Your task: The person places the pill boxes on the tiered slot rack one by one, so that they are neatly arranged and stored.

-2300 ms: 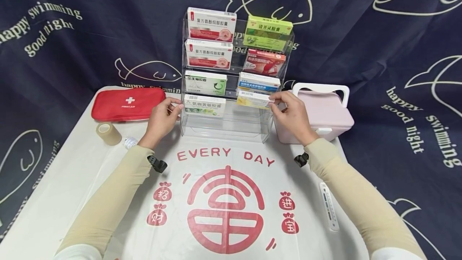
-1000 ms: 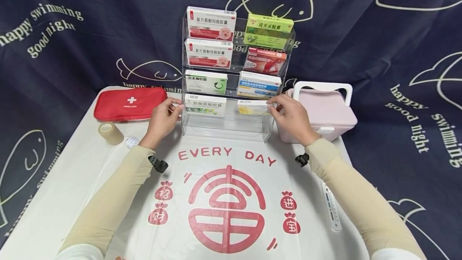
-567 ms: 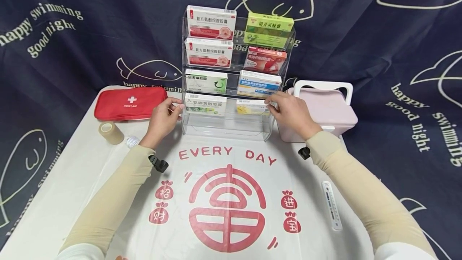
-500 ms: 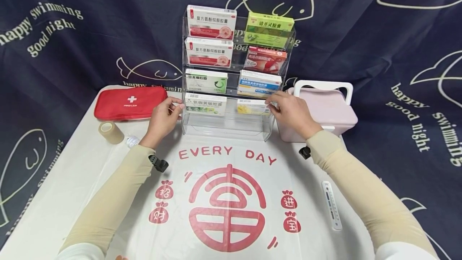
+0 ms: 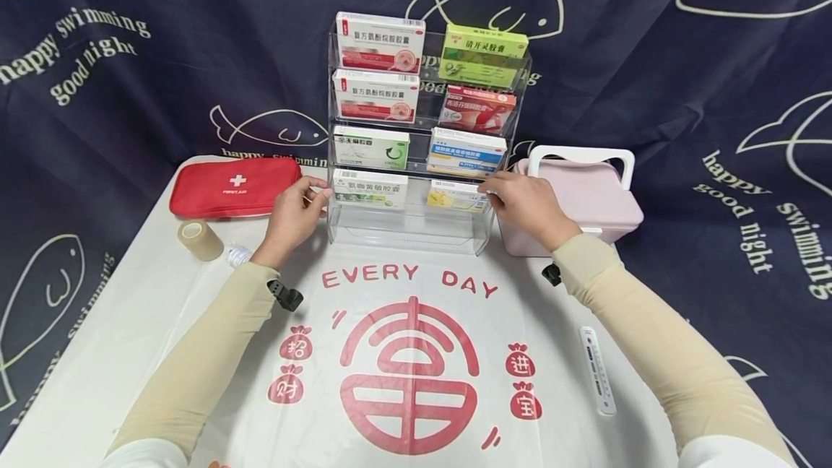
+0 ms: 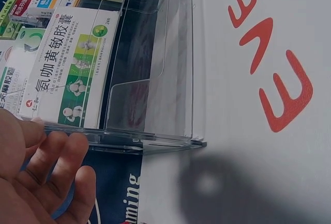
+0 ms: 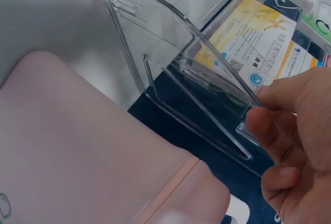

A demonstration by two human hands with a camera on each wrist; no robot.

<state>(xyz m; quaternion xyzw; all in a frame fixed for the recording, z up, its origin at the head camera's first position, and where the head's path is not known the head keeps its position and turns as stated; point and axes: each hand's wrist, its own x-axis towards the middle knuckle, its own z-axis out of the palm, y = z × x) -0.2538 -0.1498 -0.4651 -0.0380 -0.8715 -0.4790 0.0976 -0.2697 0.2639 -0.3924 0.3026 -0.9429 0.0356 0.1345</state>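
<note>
A clear tiered display rack (image 5: 416, 226) stands on the table and holds medicine boxes in two columns. My left hand (image 5: 295, 211) pinches the rack's left side edge, beside a white and green medicine box (image 6: 77, 69). On the other side, my right hand (image 5: 528, 206) has its thumb and forefinger at the rack's right side edge, pinching it. Right by that thumb, a yellow and white medicine box (image 7: 248, 43) sits in the lowest filled tier on the right. Above it is a blue and white medicine box (image 5: 466, 150).
A red first-aid pouch (image 5: 234, 188), a tan bandage roll (image 5: 199, 240) and a small white roll (image 5: 238, 256) lie left of the rack. A pink handled box (image 5: 578, 197) stands close on its right. Nearer, a white thermometer (image 5: 596, 370) lies beside the right forearm.
The yellow and white box has gone down from in front of the blue one into the tier below. My right hand has shifted from that box to the rack's edge; the left stays put.
</note>
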